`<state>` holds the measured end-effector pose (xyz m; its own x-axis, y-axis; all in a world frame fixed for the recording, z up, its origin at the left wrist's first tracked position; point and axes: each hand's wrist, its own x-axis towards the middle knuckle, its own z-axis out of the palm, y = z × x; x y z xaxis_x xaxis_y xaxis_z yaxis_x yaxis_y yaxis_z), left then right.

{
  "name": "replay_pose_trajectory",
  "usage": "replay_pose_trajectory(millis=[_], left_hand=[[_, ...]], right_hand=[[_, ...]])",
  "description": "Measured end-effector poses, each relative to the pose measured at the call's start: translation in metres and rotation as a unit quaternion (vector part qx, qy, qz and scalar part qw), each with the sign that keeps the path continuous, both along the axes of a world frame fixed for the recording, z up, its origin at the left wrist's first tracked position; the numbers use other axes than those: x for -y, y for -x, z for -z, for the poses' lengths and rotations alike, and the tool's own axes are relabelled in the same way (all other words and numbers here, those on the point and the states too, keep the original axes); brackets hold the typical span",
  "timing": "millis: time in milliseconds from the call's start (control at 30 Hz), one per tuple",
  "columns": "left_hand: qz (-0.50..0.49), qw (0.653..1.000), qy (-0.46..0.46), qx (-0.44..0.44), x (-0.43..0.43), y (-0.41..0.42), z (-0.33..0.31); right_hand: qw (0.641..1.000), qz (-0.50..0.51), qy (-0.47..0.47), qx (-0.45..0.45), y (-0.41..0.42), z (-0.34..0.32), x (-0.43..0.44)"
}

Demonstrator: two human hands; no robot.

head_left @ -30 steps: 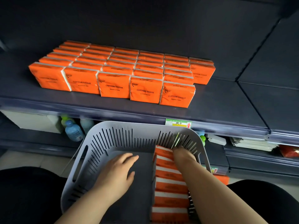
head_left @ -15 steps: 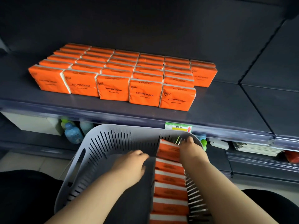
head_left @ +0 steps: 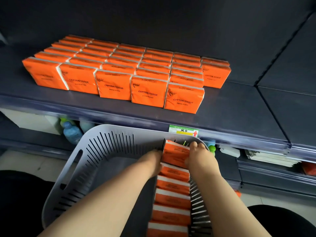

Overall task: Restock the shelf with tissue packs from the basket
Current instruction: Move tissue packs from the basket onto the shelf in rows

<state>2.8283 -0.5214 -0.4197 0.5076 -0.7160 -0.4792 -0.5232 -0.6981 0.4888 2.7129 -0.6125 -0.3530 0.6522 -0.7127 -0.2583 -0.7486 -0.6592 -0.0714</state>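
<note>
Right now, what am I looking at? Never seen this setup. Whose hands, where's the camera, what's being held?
There is no robot here: a person works with bare hands, and the single picture comes from a wide-angle camera worn on their head, looking forward and down.

In front is a dark shelf with rows of orange tissue packs labelled "COTTON TISSUE". Below it sits a grey slotted basket holding one row of the same packs along its right side.

The left hand and the right hand press on opposite sides of the farthest pack in the basket, which sits tilted above the rest of the row. The fingers are mostly hidden behind it.

A price tag is fixed to the shelf edge.
</note>
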Motion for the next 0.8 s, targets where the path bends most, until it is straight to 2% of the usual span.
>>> replay_pose_trajectory(millis=[233,400,600,800], left_hand=[[0.019,1.000,-0.015,-0.019,-0.004,0.009,0.008],[0.063,0.996,-0.065,0.001,-0.010,0.008,0.009],[0.068,0.997,-0.021,0.015,-0.011,0.004,0.019],[0.076,0.989,-0.005,0.129,-0.038,-0.014,0.008]], right_hand=[[1.000,0.000,-0.010,-0.022,-0.003,0.009,-0.005],[1.000,-0.020,-0.002,-0.019,-0.002,0.011,-0.007],[1.000,-0.013,-0.015,-0.015,-0.001,0.005,-0.008],[0.999,-0.003,0.012,0.038,0.006,-0.007,-0.007]])
